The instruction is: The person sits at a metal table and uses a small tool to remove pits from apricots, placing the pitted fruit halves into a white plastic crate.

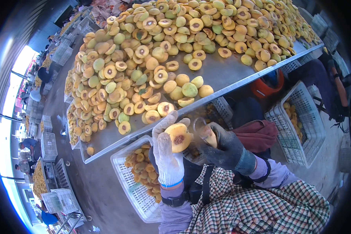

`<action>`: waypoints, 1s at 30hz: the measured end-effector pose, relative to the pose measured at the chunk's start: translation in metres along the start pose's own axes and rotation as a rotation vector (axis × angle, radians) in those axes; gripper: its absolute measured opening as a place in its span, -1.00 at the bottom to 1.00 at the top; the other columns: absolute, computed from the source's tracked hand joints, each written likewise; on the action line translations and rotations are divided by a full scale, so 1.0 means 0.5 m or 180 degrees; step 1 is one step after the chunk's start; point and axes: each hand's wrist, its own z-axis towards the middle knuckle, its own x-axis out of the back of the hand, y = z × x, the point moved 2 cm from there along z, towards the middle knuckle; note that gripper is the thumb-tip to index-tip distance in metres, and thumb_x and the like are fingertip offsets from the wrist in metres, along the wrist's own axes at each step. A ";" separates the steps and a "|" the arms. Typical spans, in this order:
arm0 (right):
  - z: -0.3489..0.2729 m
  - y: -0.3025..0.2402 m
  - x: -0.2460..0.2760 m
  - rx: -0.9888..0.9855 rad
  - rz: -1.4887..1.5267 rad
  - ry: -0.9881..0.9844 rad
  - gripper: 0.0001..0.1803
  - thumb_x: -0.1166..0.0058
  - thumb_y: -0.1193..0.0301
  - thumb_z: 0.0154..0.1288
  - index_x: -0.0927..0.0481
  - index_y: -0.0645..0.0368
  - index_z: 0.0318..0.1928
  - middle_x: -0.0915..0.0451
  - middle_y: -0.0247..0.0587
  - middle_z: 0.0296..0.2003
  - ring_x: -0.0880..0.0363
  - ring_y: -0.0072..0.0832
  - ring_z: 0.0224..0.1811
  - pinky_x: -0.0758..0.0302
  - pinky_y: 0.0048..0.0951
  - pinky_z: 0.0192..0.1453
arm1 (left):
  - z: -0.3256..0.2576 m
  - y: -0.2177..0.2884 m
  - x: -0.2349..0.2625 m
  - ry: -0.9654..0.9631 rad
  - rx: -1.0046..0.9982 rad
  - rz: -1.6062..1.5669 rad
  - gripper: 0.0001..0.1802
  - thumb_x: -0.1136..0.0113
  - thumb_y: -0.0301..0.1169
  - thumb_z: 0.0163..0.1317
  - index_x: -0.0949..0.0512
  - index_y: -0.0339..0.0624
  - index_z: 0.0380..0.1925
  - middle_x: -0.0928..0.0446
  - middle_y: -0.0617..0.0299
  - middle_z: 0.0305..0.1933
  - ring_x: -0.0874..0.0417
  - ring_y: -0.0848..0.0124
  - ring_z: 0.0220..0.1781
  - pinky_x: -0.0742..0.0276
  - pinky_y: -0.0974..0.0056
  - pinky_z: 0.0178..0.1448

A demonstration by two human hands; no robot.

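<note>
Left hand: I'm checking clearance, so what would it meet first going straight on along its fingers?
Likely the metal table rim; depth is unclear, though, and a higher left hand would meet the halved fruit beyond.

The left hand wears a white knit glove, greyed and soiled over the fingers, its hem edged in bright blue. Just behind that hem, a black buckled strap circles a lavender sleeve. The right hand has a dark grey glove with a dusty teal cuff; behind it, a dark band rings a matching sleeve, seemingly finely striped. Between and below both hands spreads a checked garment in cream, black, green and red.
</note>
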 end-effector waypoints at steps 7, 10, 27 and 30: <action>0.009 0.006 0.002 0.0030 -0.0267 0.0063 -0.62 -0.22 0.39 0.21 -0.40 0.19 -0.02 -0.59 -0.10 -0.36 -0.63 -0.30 -0.35 -0.54 -0.37 -0.30 | -0.028 -0.027 -0.029 0.0079 -0.0286 0.0776 -0.43 0.11 -0.01 0.41 -0.36 -0.35 0.08 -0.43 -0.11 0.19 -0.49 0.19 0.18 -0.32 0.15 0.32; 0.004 -0.003 0.011 -0.0284 0.0017 -0.0380 -0.61 -0.18 0.45 0.25 -0.38 0.22 0.04 -0.57 -0.27 -0.26 -0.54 -0.62 -0.28 -0.53 -0.50 -0.16 | -0.035 -0.014 -0.040 0.0233 -0.0629 0.1222 -0.64 0.00 -0.26 0.39 -0.41 -0.37 -0.02 -0.51 -0.05 0.06 -0.53 0.22 0.09 -0.42 0.17 0.22; -0.017 0.004 -0.009 -0.0203 0.0357 -0.0456 -0.64 -0.17 0.30 0.26 -0.45 0.18 -0.01 -0.63 -0.05 -0.36 -0.68 -0.25 -0.34 -0.56 -0.34 -0.25 | -0.017 -0.011 -0.034 0.0491 -0.0234 0.0212 -0.45 0.14 0.02 0.42 -0.34 -0.22 0.12 -0.42 -0.03 0.17 -0.51 0.10 0.13 -0.58 0.08 0.05; -0.024 0.000 -0.004 -0.0399 -0.0099 -0.0788 -0.59 -0.15 0.20 0.26 -0.46 0.16 0.02 -0.65 -0.04 -0.30 -0.68 -0.22 -0.29 -0.57 -0.31 -0.18 | -0.016 -0.004 -0.049 0.0538 -0.0209 0.0124 -0.45 0.17 0.01 0.43 -0.32 -0.23 0.13 -0.40 -0.04 0.18 -0.52 0.10 0.12 -0.64 0.13 -0.07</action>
